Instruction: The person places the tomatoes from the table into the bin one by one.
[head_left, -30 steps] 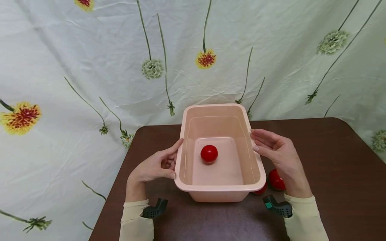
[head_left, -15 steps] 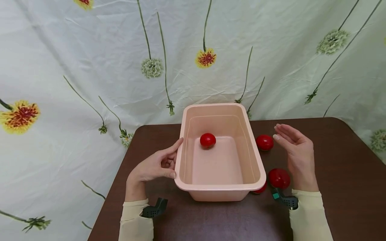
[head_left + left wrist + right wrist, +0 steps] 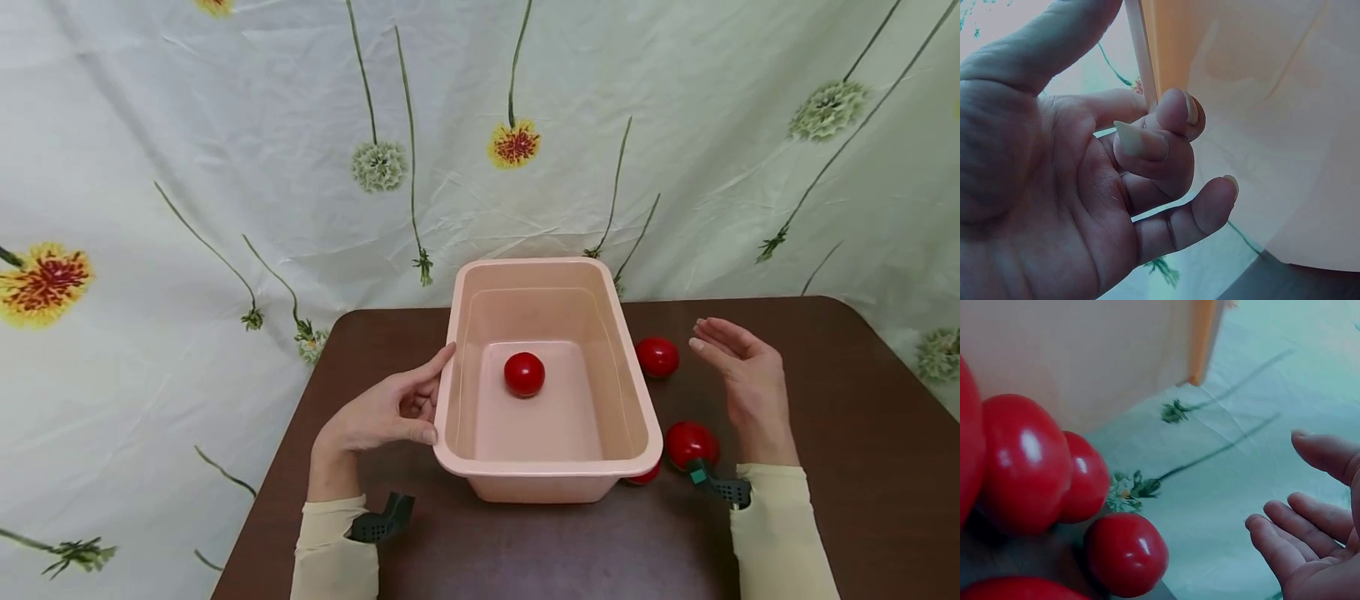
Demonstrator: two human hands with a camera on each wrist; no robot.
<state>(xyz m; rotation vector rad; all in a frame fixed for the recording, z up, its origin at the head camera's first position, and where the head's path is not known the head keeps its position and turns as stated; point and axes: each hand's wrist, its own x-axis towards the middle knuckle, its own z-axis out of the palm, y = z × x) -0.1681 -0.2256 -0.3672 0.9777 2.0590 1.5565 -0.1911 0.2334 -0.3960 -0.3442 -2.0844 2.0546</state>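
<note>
A pale pink plastic tub (image 3: 547, 467) stands on the table, with one glossy red, tomato-like ball (image 3: 524, 374) on its floor. My left hand (image 3: 390, 408) holds the tub's left side, thumb and forefinger along the rim. In the left wrist view the other fingers (image 3: 1160, 156) curl close against the tub wall (image 3: 1272, 156). Off to the right, my right hand (image 3: 746, 379) is in the air holding nothing, its fingers loosely bent. Nearest to it lies a red ball (image 3: 657, 357) beside the tub.
Another red ball (image 3: 692, 446) lies nearer the right wrist, and one more (image 3: 645, 475) is partly hidden under the tub's front right corner. The right wrist view shows several red balls (image 3: 1025, 462) clustered beside the tub. A flowered cloth (image 3: 300, 125) hangs behind the dark table (image 3: 840, 400).
My right hand has left the tub's right rim and moved right, uncovering a red ball. The ball inside rolled toward the back, then forward again. My left hand stays put.
</note>
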